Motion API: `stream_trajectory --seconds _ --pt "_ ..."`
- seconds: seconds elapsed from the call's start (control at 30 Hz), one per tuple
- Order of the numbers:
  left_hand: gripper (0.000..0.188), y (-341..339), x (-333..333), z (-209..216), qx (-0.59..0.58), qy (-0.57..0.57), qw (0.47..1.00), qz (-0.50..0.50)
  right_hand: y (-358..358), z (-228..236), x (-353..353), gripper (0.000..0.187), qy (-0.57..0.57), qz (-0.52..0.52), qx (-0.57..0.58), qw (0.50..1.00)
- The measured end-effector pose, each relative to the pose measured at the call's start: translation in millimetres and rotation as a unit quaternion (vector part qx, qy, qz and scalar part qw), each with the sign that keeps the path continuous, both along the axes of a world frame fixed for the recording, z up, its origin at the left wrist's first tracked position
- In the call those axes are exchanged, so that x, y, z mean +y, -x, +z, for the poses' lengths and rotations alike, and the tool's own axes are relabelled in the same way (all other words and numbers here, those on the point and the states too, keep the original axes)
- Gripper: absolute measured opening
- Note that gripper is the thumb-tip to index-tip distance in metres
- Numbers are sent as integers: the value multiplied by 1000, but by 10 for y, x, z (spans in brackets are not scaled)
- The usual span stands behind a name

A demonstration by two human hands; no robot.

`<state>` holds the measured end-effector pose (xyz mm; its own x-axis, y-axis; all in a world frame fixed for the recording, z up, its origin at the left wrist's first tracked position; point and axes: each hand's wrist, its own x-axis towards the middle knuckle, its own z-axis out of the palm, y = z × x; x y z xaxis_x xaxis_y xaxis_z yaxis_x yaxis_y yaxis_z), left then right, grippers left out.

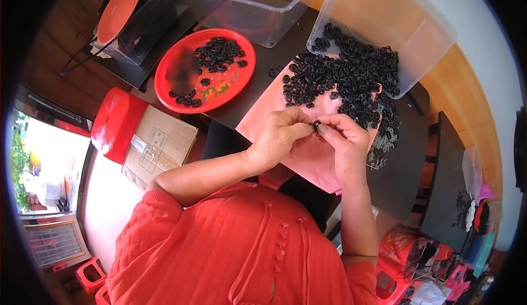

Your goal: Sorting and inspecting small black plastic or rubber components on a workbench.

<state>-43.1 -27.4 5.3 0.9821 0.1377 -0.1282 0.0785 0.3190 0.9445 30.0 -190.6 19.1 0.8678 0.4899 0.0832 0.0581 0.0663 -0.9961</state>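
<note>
Between the fingertips of both hands is a small black plastic piece (315, 126), held over a pink cloth (258, 119). My left hand (280, 137) pinches it from the left, and my right hand (346, 137) grips it from the right with thumb and forefinger. Just beyond my hands lies a large heap of similar black pieces (351, 80), spilling from a tipped clear plastic bin (420, 36) onto the cloth. To the left, a red round tray (164, 80) with a flower pattern carries more black pieces (219, 52); a dark blur covers part of it.
Small grey parts (384, 140) lie at the heap's right edge on the dark table (409, 168). Another clear bin (247, 8) stands at the back. A cardboard box (159, 143) and a red container (116, 124) are at the left. Red stools (90, 275) stand on the floor.
</note>
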Motion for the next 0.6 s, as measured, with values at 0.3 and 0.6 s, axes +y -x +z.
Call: stream_trajectory --seconds 0.3,0.6 --pt "29 6 -14 -44 -144 55 988 -23 52 152 -35 23 -70 18 57 996" --pt "35 21 83 -34 -174 6 980 -93 68 216 -76 13 -51 57 94 993"
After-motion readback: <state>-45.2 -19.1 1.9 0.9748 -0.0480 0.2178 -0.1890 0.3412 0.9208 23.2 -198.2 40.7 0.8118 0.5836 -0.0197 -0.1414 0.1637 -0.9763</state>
